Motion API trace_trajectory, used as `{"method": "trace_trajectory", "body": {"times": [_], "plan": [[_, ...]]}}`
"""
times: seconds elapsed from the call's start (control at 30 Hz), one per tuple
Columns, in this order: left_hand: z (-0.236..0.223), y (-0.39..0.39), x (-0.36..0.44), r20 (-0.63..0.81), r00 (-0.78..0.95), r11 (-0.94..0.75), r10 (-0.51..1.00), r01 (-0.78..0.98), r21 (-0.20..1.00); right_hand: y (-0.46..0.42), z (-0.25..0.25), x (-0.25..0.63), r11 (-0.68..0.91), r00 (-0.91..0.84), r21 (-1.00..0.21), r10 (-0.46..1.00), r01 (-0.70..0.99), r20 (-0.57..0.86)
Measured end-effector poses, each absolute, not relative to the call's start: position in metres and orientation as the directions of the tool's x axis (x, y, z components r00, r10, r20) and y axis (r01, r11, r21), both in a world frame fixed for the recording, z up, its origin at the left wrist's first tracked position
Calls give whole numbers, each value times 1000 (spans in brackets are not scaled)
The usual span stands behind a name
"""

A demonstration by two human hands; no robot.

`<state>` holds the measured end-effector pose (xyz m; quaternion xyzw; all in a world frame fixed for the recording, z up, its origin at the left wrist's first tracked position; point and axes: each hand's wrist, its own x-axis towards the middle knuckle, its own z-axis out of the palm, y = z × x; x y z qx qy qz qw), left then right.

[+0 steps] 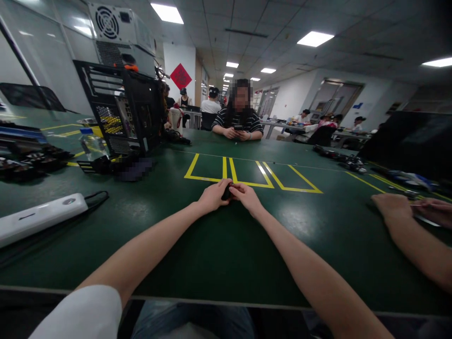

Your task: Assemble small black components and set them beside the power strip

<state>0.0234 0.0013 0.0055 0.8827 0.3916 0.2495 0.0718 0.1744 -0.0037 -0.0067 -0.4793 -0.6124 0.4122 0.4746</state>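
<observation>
Head view: small dark object sits between your hands, near yellow tape; left hand grips it, right fingers pinch near its edge. Steady left, work gently right.

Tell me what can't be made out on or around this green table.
All in the head view:
Small black object: mostly covered by your left hand and right hand, so its shape is hidden.
Long white plastic device: one end cut off by the left edge.
Dark purple item near the clear, blue-capped bottle: pixelated.
Neighbour's hand at right: too blurred to tell what it holds, if anything.
</observation>
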Motion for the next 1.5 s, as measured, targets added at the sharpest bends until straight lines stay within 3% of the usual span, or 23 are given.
{"method": "trace_trajectory", "body": {"times": [0.13, 0.33, 0.73, 1.03, 1.23, 1.5], "plan": [[7, -4, 13, 415, 610, -737, 675, 582, 344, -9, -4, 176, 157, -142, -983, 980, 99, 143], [5, -3, 5, 435, 666, -795, 606, 479, 374, -16, 0, 174, 138, -195, -982, 974, 126, 112], [1, 1, 7, 450, 643, -785, 620, 524, 331, -19, -5, 173, 347, -221, -926, 925, 152, 310], [3, -2, 7, 500, 620, -774, 604, 606, 184, -24, -5, 169, 321, -184, -935, 938, 150, 293], [-3, 5, 6, 553, 671, -865, 494, 442, 236, -20, -7, 168, 295, -153, -945, 949, 138, 274], [-2, -2, 7, 573, 631, -845, 522, 471, 252, -23, -7, 169, 303, -220, -953, 931, 16, 292]]}}
